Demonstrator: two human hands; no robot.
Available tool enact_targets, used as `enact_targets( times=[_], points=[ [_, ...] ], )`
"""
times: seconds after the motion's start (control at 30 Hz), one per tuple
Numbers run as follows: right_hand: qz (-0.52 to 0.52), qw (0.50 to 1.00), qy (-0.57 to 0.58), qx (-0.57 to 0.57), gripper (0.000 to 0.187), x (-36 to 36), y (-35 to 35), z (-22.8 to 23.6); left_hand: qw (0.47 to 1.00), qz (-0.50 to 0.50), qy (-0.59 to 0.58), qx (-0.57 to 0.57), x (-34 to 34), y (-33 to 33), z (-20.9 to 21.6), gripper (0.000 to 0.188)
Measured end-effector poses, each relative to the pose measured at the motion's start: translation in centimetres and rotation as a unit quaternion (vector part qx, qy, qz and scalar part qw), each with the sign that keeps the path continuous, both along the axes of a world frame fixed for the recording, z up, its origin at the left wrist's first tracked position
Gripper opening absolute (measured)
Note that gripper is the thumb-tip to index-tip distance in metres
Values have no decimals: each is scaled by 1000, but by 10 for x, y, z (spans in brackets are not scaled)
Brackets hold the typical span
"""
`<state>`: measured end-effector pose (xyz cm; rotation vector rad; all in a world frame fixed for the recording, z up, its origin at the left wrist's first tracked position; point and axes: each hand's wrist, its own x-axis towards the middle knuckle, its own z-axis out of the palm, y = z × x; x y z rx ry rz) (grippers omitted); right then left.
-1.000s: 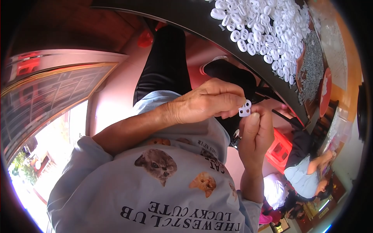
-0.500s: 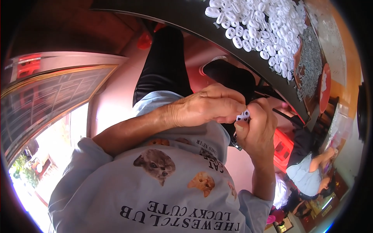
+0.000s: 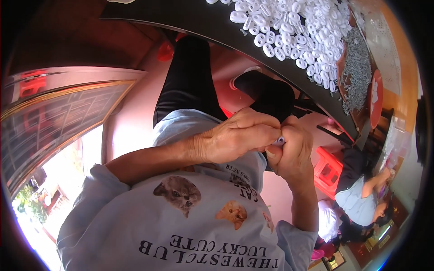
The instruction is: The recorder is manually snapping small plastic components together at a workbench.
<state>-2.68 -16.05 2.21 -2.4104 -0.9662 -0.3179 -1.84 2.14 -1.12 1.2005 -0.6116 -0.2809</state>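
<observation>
Above my lap, in front of my light shirt, both hands meet around a small white plastic piece [image 3: 280,141] with a hole in it. My left hand [image 3: 242,135] grips it from the left, fingers curled and thumb side toward the other hand. My right hand [image 3: 293,148] pinches it from the right, thumb bent against it and fingers wrapped over. Most of the piece is hidden by the fingers, and anything else in the grip cannot be made out. A heap of white oval pieces [image 3: 298,31], each with holes, lies on the dark table [image 3: 199,29] beyond my hands.
Right of the white heap lies a pile of small grey pin-like parts [image 3: 356,67]. A red dish [image 3: 376,99] sits beside it. The table edge runs just past my knees. A red stool [image 3: 327,169] and a seated person [image 3: 355,203] are to the right.
My fingers have closed further over the white piece, so less of it shows. Both hands have come slightly nearer my body. The view has shifted a little.
</observation>
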Motion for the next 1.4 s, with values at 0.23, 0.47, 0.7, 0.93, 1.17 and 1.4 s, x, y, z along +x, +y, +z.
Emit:
enact_targets(
  times=[0.23, 0.47, 0.7, 0.93, 1.17, 1.4],
  points=[
    [-5, 1000, 14, 8, 38, 3, 9, 7, 999, -22, 10, 28, -2, 6, 6, 16],
    [4, 997, 68, 46, 32, 6, 10, 6, 997, 53, 32, -45, -10, -2, 13, 14],
    [9, 985, 163, 49, 21, 11, 8, 13, 967, -82, 239, 34, 15, 14, 15, 25],
    [-69, 875, 431, 207, 21, 7, 7, 41, 979, -103, 174, 27, 24, 20, 24, 28],
    [-69, 847, 462, 255, 19, 10, 3, 43, 987, -94, 129, 30, 27, 16, 26, 31],
    [-94, 876, 406, 243, 12, 6, -4, 39, 978, -87, 189, 26, 26, 16, 30, 28]
  ],
)
